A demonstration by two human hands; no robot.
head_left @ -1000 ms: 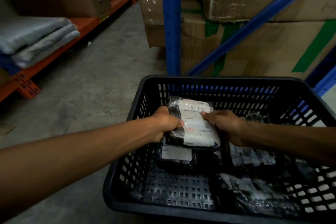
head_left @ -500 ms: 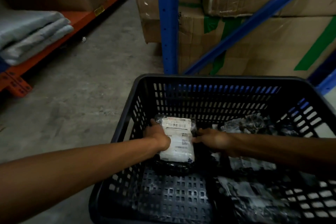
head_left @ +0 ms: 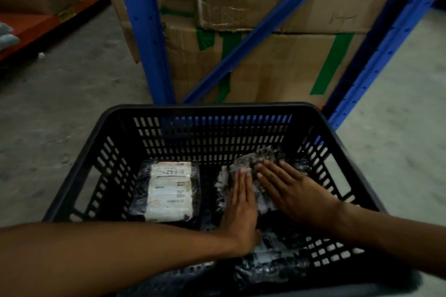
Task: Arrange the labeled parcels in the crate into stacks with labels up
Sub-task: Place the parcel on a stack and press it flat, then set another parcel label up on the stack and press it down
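A black slotted crate (head_left: 207, 109) fills the lower half of the view. At its back left lies a black-wrapped parcel (head_left: 170, 190) with its white label facing up, untouched. To the right sits a heap of black-wrapped parcels (head_left: 260, 159). My left hand (head_left: 240, 202) lies flat on that heap, fingers together and pointing away from me. My right hand (head_left: 289, 190) rests flat beside it with fingers spread over the same heap. Another parcel (head_left: 270, 270) lies near the crate's front, partly under my left wrist.
A blue rack upright (head_left: 144, 31) and diagonal brace (head_left: 260, 29) stand just behind the crate, with taped cardboard boxes (head_left: 277, 60) inside. An orange shelf beam (head_left: 36, 24) runs along the far left. Grey concrete floor (head_left: 60, 103) surrounds the crate.
Both hands let go of the labelled parcel, left lying label up at the back left, and moved right onto the heap of parcels. The view shifted left and down.
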